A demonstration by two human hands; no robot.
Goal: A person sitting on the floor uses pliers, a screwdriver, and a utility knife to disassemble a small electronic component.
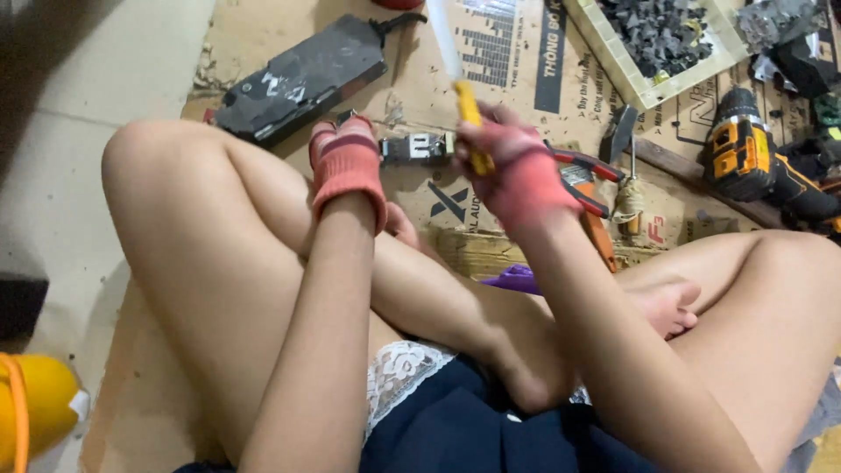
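at the far left edge sits a rounded yellow plastic object [35, 403] on the pale floor. further in, a flat black rectangular electronic unit with a scuffed top [302, 79] lies on the flattened brown cardboard sheet [263, 31], which carries dark printed blocks and lettering near its top middle. the left hand [349, 162], in a pink fingerless knit glove, is curled shut on one end of a small grey metal electronic part [416, 147], which is held just above the cardboard between both hands. the right hand [517, 171], gloved alike, is closed around the yellow handle of a screwdriver [471, 118] whose pale shaft points up and away, blurred. just right of it lie red-handled pliers [583, 175] and a small hammer with a wrapped handle [626, 166]. top right, a cream square plastic tray [613, 52] is full of dark grey metal scraps [661, 31]. beside it rests a yellow and black cordless drill [745, 149].
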